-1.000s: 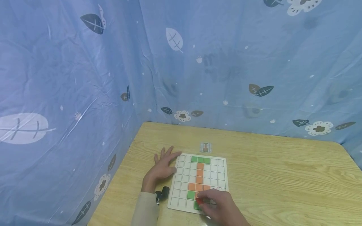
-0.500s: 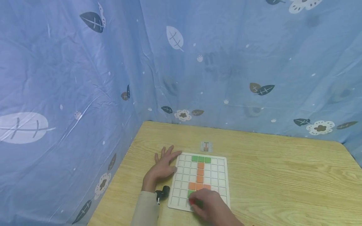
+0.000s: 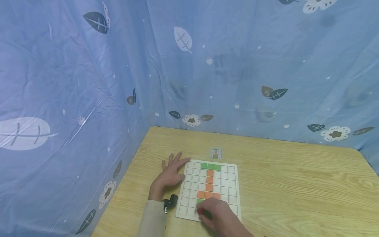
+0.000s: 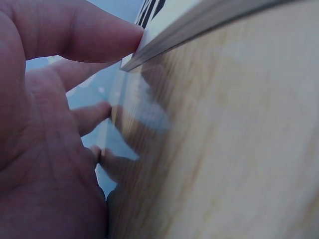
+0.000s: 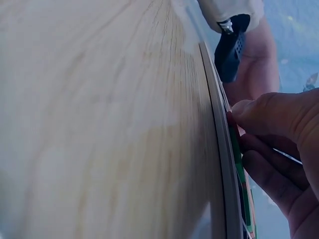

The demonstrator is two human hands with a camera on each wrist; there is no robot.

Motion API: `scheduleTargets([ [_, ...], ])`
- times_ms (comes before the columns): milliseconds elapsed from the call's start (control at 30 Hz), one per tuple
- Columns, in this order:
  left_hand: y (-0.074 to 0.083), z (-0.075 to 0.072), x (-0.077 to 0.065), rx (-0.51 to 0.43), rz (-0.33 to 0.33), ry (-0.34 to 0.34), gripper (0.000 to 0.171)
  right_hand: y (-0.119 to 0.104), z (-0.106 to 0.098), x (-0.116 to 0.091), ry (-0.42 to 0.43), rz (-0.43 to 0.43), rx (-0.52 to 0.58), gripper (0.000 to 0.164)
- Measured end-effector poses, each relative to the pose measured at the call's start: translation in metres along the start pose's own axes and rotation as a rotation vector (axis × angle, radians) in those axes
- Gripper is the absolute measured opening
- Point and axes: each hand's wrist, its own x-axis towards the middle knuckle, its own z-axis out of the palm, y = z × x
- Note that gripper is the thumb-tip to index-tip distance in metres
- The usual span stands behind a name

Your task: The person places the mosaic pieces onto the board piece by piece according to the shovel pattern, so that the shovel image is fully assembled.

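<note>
A white square grid board (image 3: 186, 201) lies on the wooden table. It bears a row of green tiles (image 3: 210, 166), a column of orange tiles (image 3: 209, 180) and an orange row below. Beside the board's left edge is my left hand (image 3: 168, 176), fingers spread; its thumb (image 4: 114, 37) touches the edge. Over the lower middle squares, my right hand (image 3: 217, 212) pinches a small red tile (image 5: 230, 117) between thumb and fingers, low against the board. The head view hides this tile behind the hand. Green tiles (image 5: 237, 152) show beside it in the right wrist view.
A small printed card (image 3: 216, 153) lies just beyond the board. A black wrist camera (image 3: 170, 202) sits by my left wrist. The wooden table (image 3: 296, 184) extends to the right, and a blue patterned curtain (image 3: 225, 72) stands behind and on the left.
My right hand has moved left across the board's lower rows with the red tile, then has settled almost still. The left hand stays in place at the board's edge.
</note>
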Motion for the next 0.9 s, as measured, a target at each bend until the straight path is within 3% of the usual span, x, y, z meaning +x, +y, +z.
scheduleTargets([
  [600,-0.0009,-0.0001,0.0006,0.000,-0.005,0.001,0.083,-0.0045,0.0039,0.0015,0.018,0.013,-0.005,0.025],
  [900,-0.0020,0.0013,0.0003,-0.011,0.000,0.002,0.082,0.0002,0.0018,-0.0067,0.092,-0.010,0.017,0.030],
])
